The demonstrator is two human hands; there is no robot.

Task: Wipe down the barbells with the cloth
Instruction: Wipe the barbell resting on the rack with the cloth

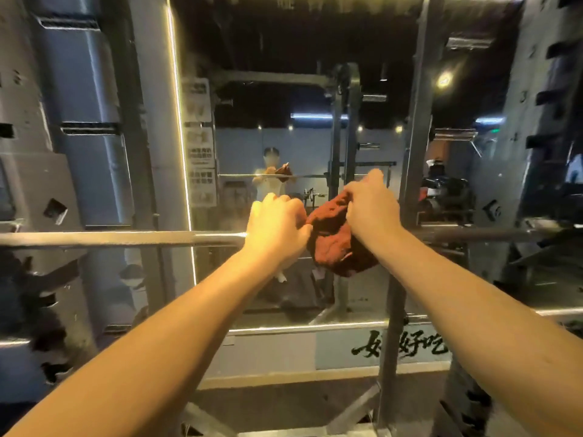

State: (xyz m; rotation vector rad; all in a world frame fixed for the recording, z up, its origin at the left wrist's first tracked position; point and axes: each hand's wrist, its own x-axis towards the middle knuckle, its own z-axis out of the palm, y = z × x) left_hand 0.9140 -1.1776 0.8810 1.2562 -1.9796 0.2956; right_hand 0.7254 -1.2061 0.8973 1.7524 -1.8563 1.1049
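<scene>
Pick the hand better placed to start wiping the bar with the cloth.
Right, likely. The right hand pinches the red cloth in its fingers, hanging at the barbell. The left hand only meets the cloth's edge; its grip is unclear.

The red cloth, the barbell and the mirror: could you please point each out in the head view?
red cloth (334, 247): head view, on its bunched lower fold.
barbell (126, 238): head view, on the bare shaft, left part.
mirror (239, 146): head view, on the glass, upper middle.

Gym: barbell (126, 238) on steel rack upright (416, 171), wall mirror (284, 121) reflecting more racks.
</scene>
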